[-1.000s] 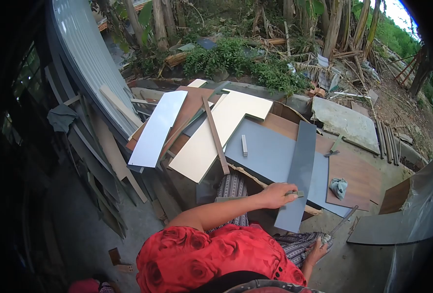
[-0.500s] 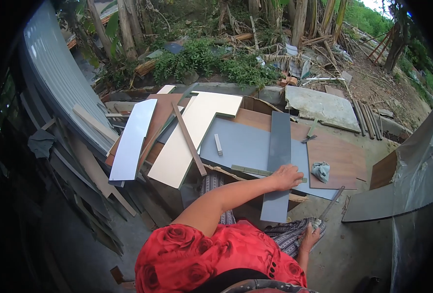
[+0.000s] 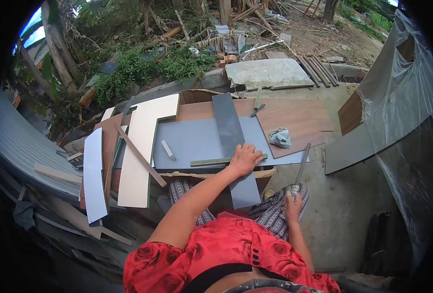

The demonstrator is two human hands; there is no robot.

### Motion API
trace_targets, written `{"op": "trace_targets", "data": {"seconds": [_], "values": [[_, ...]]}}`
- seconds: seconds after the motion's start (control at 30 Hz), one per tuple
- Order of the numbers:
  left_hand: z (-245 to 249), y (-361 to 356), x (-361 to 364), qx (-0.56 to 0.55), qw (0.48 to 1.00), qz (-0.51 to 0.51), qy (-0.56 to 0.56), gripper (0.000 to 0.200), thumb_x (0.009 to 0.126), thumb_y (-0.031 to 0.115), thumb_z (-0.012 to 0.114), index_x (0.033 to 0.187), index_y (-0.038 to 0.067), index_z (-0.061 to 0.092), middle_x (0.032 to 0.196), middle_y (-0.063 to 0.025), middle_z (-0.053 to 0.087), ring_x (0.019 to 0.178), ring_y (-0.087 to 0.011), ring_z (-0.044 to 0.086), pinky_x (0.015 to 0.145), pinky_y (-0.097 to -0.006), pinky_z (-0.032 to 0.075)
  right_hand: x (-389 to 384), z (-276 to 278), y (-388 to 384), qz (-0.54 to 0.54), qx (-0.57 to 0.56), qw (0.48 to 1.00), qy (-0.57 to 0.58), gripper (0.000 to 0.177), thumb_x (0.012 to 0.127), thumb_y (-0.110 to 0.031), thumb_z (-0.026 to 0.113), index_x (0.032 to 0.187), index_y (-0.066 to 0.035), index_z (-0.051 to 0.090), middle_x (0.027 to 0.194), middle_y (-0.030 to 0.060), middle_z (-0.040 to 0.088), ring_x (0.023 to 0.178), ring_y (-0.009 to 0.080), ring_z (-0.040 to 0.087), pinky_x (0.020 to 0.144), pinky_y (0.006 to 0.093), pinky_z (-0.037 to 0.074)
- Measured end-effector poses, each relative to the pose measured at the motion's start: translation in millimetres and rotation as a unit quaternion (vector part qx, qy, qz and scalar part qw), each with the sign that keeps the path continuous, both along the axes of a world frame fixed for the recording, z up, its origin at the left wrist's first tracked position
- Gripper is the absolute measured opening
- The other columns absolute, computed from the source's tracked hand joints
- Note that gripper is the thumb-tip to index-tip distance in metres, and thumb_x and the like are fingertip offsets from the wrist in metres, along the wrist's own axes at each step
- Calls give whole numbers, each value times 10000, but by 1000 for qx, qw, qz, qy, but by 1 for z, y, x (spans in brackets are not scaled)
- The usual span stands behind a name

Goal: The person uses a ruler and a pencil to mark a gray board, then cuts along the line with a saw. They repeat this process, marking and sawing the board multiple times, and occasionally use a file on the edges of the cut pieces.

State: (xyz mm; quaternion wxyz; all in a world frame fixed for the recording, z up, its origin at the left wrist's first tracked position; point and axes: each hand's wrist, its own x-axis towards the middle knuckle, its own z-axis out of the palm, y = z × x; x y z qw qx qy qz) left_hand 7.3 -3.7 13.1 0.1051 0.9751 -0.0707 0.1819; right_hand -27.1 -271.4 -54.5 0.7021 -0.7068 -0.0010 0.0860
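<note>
My left hand [image 3: 246, 158] presses down on a green strip [image 3: 209, 161] that lies across a long dark grey board [image 3: 228, 122]. Its fingers are curled over the strip. Off to the right, beside my knee, my right hand [image 3: 292, 206] is closed round the handle of a saw-like tool [image 3: 302, 166], whose long narrow blade points up and away. The grey board rests on a wider blue-grey sheet [image 3: 189, 136], and its near end juts out over my lap. A small pale block [image 3: 168, 150] lies on the sheet left of the board.
A crumpled cloth [image 3: 280, 138] lies on a brown panel [image 3: 299, 119] at the right, near a hammer-like tool [image 3: 257, 108]. Cream [image 3: 143, 141] and white [image 3: 94, 176] boards and a wooden stick [image 3: 141, 156] are at the left. Plastic sheeting [image 3: 397, 97] hangs over panels at the far right.
The view has turned to the right. My right hand has raised the tool, so more of its blade shows. My left hand now covers the strip on the board.
</note>
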Motion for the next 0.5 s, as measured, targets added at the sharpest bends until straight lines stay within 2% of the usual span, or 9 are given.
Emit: {"op": "trace_targets", "data": {"seconds": [0.1, 0.27, 0.37, 0.43, 0.47, 0.5], "values": [[3, 0, -1, -17, 1000, 10, 24, 197, 840, 306, 571, 975, 171, 619, 843, -51, 519, 853, -238, 478, 716, -384, 337, -2, 11, -1, 2, 34, 999, 27, 229, 922, -267, 536, 815, -73, 481, 566, 18, 487, 414, 84, 462, 357, 222, 388], [9, -5, -2, -6, 999, -1, 52, 236, 825, 307, 576, 975, 127, 608, 879, -66, 529, 907, -244, 472, 771, -383, 332, -3, 5, -3, -28, 20, 998, 56, 246, 931, -290, 516, 810, -79, 479, 592, 12, 492, 450, 78, 477, 376, 218, 405], [2, -6, 3, 16, 999, 12, 32, 251, 822, 302, 581, 956, 91, 595, 910, -71, 537, 948, -242, 476, 807, -387, 334, -2, 17, 2, 6, -17, 1000, 12, 243, 931, -276, 515, 798, -77, 473, 580, 7, 482, 439, 80, 464, 383, 221, 398], [-2, -6, 4, 18, 999, 15, 25, 256, 821, 300, 583, 939, 73, 587, 924, -73, 540, 969, -240, 477, 825, -390, 334, -3, 38, 8, 67, -70, 995, -36, 241, 932, -267, 515, 788, -78, 470, 570, -14, 470, 448, 71, 455, 385, 215, 366], [-2, -6, 4, 18, 999, 14, 22, 253, 817, 298, 585, 918, 67, 581, 926, -77, 542, 969, -239, 480, 833, -394, 336, -2, 50, 12, 83, -102, 990, -57, 266, 921, -292, 521, 797, -58, 498, 543, 34, 519, 455, 144, 525, 416, 302, 395], [-2, -6, 4, 19, 1000, 14, 18, 250, 813, 296, 587, 897, 60, 575, 927, -82, 544, 970, -238, 484, 840, -397, 338, 1, 53, 17, 82, -102, 990, -56, 266, 921, -292, 521, 797, -58, 498, 543, 34, 519, 455, 144, 525, 416, 302, 395]]}}
